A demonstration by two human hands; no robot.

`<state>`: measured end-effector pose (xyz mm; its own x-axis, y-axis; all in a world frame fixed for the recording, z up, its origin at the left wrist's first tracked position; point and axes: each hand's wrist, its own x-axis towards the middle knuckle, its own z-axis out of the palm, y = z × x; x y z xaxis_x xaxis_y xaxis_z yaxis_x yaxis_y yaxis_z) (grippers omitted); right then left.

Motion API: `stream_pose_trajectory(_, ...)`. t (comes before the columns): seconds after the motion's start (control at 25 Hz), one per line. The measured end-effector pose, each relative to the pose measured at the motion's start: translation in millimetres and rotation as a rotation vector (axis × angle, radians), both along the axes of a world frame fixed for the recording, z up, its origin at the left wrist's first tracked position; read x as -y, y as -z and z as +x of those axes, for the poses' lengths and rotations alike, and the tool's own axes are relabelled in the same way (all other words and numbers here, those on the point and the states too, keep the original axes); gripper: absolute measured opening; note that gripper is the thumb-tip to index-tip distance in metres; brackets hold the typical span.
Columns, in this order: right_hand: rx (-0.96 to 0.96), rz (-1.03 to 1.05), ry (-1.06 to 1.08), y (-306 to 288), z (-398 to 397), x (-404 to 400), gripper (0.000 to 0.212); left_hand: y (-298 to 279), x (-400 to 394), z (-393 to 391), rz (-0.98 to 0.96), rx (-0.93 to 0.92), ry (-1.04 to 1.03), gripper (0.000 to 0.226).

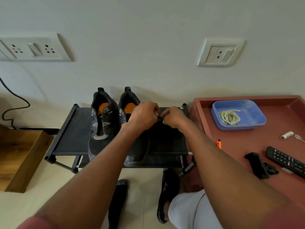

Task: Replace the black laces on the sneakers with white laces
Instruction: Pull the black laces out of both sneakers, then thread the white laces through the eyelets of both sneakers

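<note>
Two hands, left hand (143, 115) and right hand (171, 116), pinch a small black lace bundle (159, 119) over the shoe rack (72, 129). Risk: it slips and uncoils; white laces (229, 116) wait untouched.

A pale wall (148, 27) fills the far side, beyond the fingers, carrying a wide double socket plate (33, 48) to their far left and a smaller socket plate (220, 52) up to their right. A black cable (15, 103) trails down the wall at far left. Under the fingers stands a black fabric-shelved rack (74, 129) on a cream tiled floor (36, 205). A wooden unit (21, 156) sits left, a reddish-brown table (239, 146) right. Light is soft and even.
</note>
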<state>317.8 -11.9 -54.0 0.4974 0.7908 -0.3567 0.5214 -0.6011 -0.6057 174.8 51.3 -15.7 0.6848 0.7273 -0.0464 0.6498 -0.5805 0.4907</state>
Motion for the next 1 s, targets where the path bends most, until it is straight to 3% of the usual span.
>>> stream_pose_trajectory(0.12, 0.003, 0.168, 0.195, -20.6, 5.3, 7.4, 0.029, -2.3, -0.3, -4.7, 0.017, 0.038, -0.025, 0.025)
stream_pose_trajectory(0.28, -0.076, 0.336, 0.352, -46.0, -0.6, 30.7, 0.025, -14.2, 13.6, 1.4, 0.018, 0.154, 0.01, 0.017)
stream_pose_trajectory(0.48, 0.107, 0.565, 0.679, -80.1, 19.7, 91.0, 0.024, -26.7, 53.5, 42.6, -0.065, 0.336, 0.088, 0.03)
stream_pose_trajectory(0.56, 0.228, 0.486, 0.733, -78.1, 44.1, 119.7, 0.022, -23.7, 73.6, 67.0, -0.063, 0.312, 0.194, 0.042)
stream_pose_trajectory(0.72, 0.47, 0.106, 0.503, -50.5, 104.8, 145.0, 0.021, -8.8, 110.1, 105.3, 0.029, 0.113, 0.443, 0.06)
stream_pose_trajectory(0.88, 0.466, -0.185, 0.365, -27.7, 142.7, 135.3, 0.043, 2.7, 123.5, 122.0, 0.11, -0.04, 0.523, 0.068)
stream_pose_trajectory(1.0, 0.43, -0.213, 0.361, -21.8, 152.8, 124.7, 0.032, 5.5, 121.4, 126.4, 0.071, -0.057, 0.525, 0.072)
